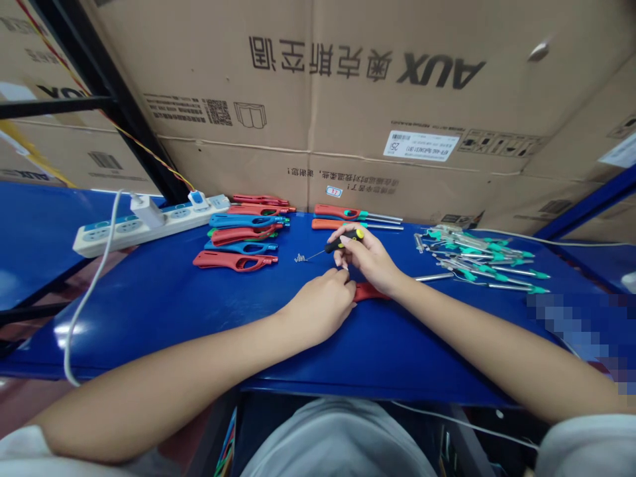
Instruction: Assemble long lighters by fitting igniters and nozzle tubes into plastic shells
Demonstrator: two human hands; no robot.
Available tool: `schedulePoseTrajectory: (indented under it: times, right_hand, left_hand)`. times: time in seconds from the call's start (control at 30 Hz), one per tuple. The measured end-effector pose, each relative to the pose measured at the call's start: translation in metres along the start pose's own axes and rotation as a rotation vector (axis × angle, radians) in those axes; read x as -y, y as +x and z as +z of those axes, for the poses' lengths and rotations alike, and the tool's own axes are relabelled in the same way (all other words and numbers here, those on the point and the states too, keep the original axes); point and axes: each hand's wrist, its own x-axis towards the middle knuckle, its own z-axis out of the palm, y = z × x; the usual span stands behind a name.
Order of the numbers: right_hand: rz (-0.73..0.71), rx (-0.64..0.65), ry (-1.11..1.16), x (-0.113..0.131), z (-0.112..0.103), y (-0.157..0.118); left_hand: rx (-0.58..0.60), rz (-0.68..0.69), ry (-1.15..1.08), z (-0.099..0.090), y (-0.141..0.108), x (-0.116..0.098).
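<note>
My right hand [368, 258] is closed on a screwdriver [338, 245] with a black and yellow handle. Its thin shaft points left and down, the tip close to a small pile of screws [300, 258] on the blue table. Just below, my left hand [322, 301] has its fingers wrapped round a red lighter [370, 291] that lies low over the table. The lighter's metal tube [433, 277] sticks out to the right, past my right wrist. My left fingers and palm hide the other end of the lighter.
Several red and blue lighter casings [238, 260] lie at the left. Two lighters with metal tubes [348, 224] sit at the back. Loose tubes with green parts [487, 258] are heaped at the right. A power strip [149, 225] and cardboard boxes [318, 159] stand behind.
</note>
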Motion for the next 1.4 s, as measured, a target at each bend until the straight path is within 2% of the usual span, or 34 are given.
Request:
schedulePoseTrajectory:
  times: [0.17, 0.33, 0.5, 0.57, 0.63, 0.77, 0.87, 1.03, 1.23, 1.4]
  right_hand:
    - [-0.034, -0.075, 0.093, 0.006, -0.005, -0.004]
    - [-0.109, -0.191, 0.112, 0.026, -0.018, -0.014]
    - [-0.212, -0.428, 0.032, 0.046, -0.044, -0.022]
    - [-0.257, -0.520, -0.002, 0.049, -0.055, -0.024]
    - [-0.273, -0.570, -0.037, 0.049, -0.063, -0.026]
    - [-0.228, -0.561, -0.036, 0.044, -0.068, -0.030]
    - [-0.189, -0.536, 0.005, 0.041, -0.064, -0.032]
    - [-0.183, -0.506, 0.044, 0.043, -0.059, -0.035]
    - [-0.179, -0.481, 0.000, 0.045, -0.058, -0.036]
    - [-0.177, -0.443, 0.014, 0.048, -0.053, -0.038]
  left_hand:
    - [-0.013, 0.011, -0.017, 0.001, 0.000, 0.002]
    - [-0.048, 0.066, -0.157, 0.009, 0.002, 0.007]
    - [-0.098, 0.164, -0.395, 0.018, 0.006, 0.012]
    - [-0.115, 0.156, -0.495, 0.020, 0.008, 0.012]
    - [-0.153, 0.092, -0.614, 0.021, 0.011, 0.011]
    - [-0.280, -0.085, -0.940, 0.018, 0.015, 0.009]
    - [-0.307, -0.161, -1.067, 0.013, 0.017, 0.008]
    - [-0.343, -0.182, -1.048, 0.007, 0.016, 0.009]
    - [-0.412, -0.124, -0.887, 0.003, 0.012, 0.007]
    - [-0.410, -0.047, -0.813, 0.001, 0.010, 0.007]
